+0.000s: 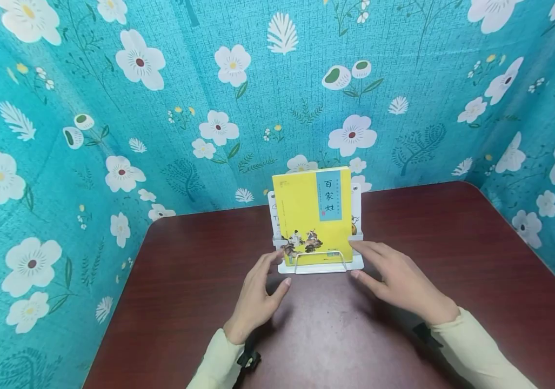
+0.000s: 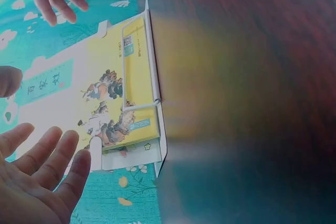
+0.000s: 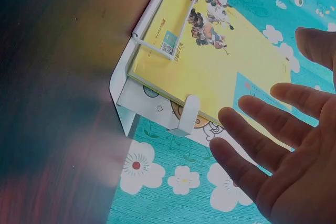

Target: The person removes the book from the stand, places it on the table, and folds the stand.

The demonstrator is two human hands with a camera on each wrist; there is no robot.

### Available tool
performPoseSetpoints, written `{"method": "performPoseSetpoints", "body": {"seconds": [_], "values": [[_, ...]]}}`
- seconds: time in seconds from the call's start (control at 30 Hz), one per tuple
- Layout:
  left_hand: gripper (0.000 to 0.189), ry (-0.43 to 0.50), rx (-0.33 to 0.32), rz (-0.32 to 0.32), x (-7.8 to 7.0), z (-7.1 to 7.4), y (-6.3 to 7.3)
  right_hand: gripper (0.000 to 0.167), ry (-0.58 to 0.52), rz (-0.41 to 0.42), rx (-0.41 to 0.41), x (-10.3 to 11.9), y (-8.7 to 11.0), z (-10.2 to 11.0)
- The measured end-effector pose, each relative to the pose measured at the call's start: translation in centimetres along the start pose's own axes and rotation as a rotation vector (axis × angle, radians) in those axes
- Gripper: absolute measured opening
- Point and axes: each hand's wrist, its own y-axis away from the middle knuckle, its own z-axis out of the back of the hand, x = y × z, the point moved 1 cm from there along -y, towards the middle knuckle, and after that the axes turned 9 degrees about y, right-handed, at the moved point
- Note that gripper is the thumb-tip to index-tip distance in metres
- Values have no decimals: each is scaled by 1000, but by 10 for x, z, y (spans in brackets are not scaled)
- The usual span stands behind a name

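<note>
A yellow book point(image 1: 301, 216) with a blue title panel stands upright, leaning back slightly, on a white book stand point(image 1: 287, 268). The stand's wire holder point(image 1: 321, 253) crosses the lower front of the cover. To the left of the book is my left hand point(image 1: 256, 294), its fingers spread and relaxed near the stand's lower left corner. My right hand point(image 1: 399, 276) is at the other side, fingers extended toward the lower right edge. Both wrist views show the palms facing the book, with nothing held in either hand. Whether any fingertip touches the stand, I cannot tell.
The stand rests on a dark reddish-brown table point(image 1: 185, 281), toward its back edge. A turquoise curtain point(image 1: 170, 97) with white flowers hangs behind the table and along its sides. Behind the book, a printed white panel point(image 3: 149, 98) of the stand shows.
</note>
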Motion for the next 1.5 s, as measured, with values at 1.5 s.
{"method": "performPoseSetpoints", "body": {"seconds": [1.5], "values": [[54,2,-253,-11,4,-1,-59,63,-172,-103,-142,-14,-40,-5]]}}
